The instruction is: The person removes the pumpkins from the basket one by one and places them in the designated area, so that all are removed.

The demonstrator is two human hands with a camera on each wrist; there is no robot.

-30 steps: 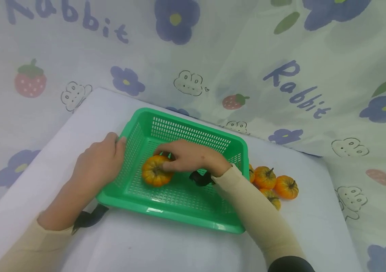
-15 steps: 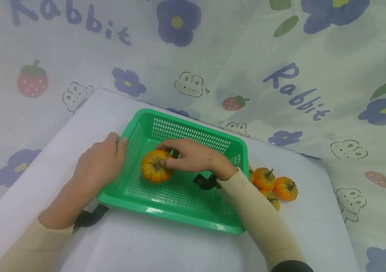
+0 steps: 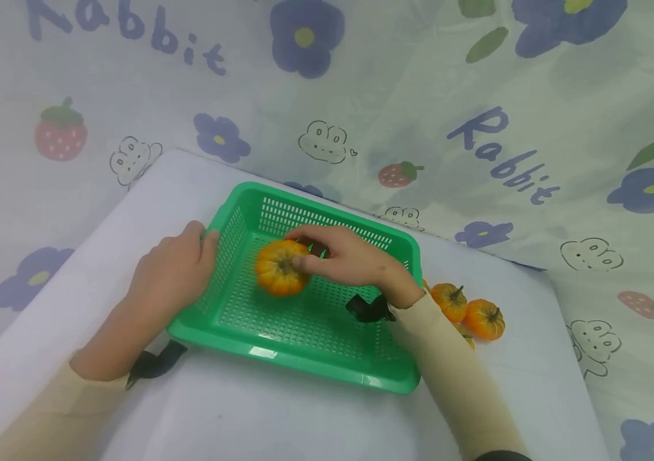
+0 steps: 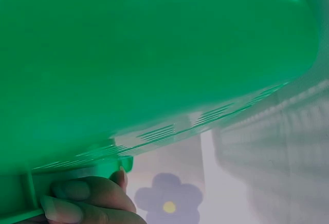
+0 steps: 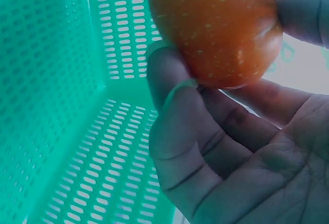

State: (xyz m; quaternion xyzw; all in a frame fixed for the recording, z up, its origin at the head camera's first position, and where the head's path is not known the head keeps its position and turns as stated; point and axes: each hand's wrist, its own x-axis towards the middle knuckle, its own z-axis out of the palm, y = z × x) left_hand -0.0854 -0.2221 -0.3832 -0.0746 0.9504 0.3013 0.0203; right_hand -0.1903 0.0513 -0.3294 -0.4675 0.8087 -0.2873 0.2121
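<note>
A green plastic basket with slotted walls stands on the white table. My left hand grips its left rim; in the left wrist view the fingers curl under the rim's lip. Inside the basket's outline, my right hand holds a small orange pumpkin, thumb on top near the stem and the other fingers round its far side. In the right wrist view the pumpkin sits between the thumb and curled fingers, with the slotted basket floor visible below it.
Several more small pumpkins lie on the table right of the basket, partly hidden by the right sleeve. A patterned cloth hangs behind the white table.
My right hand has moved up and to the right in the head view, carrying the pumpkin from the basket's left part toward its middle. The left hand keeps its grip on the rim.
</note>
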